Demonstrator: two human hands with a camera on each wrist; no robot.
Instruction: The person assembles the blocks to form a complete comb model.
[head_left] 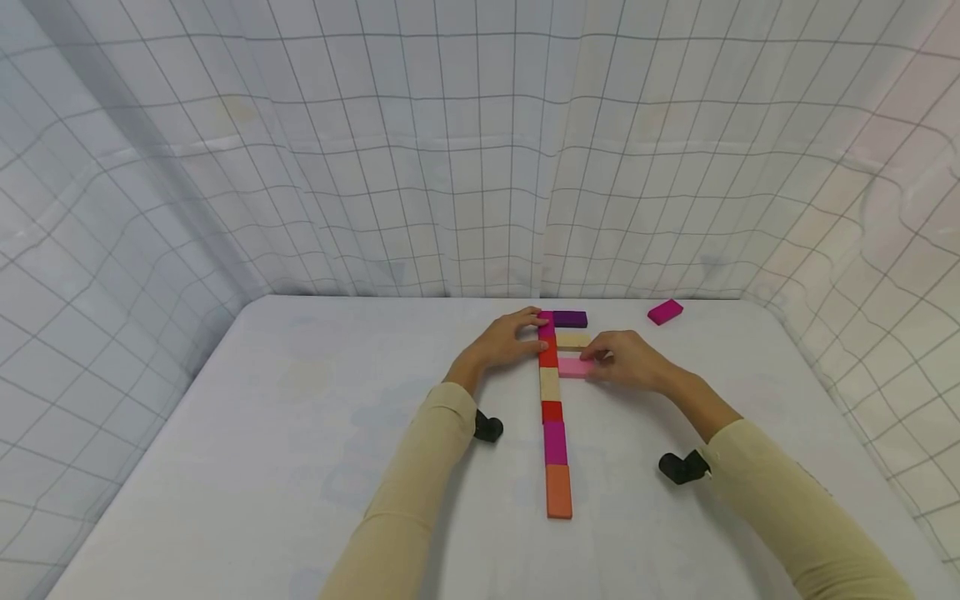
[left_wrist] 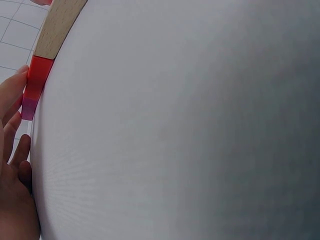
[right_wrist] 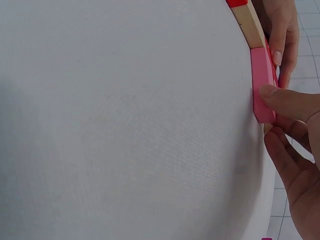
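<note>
Flat coloured blocks form a column on the white table. My left hand (head_left: 512,339) rests beside its far end, fingertips on the magenta block (head_left: 546,318) and thumb against the red block (head_left: 548,357). The left wrist view shows that thumb on the red block (left_wrist: 39,75). My right hand (head_left: 626,360) pinches a pink block (head_left: 574,368), its thumb on the near face of the pink block (right_wrist: 261,75) in the right wrist view. The pink block lies crosswise, one end at the column. A pale wooden block (head_left: 572,342) and a purple block (head_left: 570,319) lie crosswise beyond it.
Toward me the column continues with a wooden block (head_left: 550,384), a red one, a magenta one and an orange block (head_left: 558,492). A loose magenta block (head_left: 665,312) lies at the far right. Gridded white curtains (head_left: 480,150) surround the table (head_left: 300,467).
</note>
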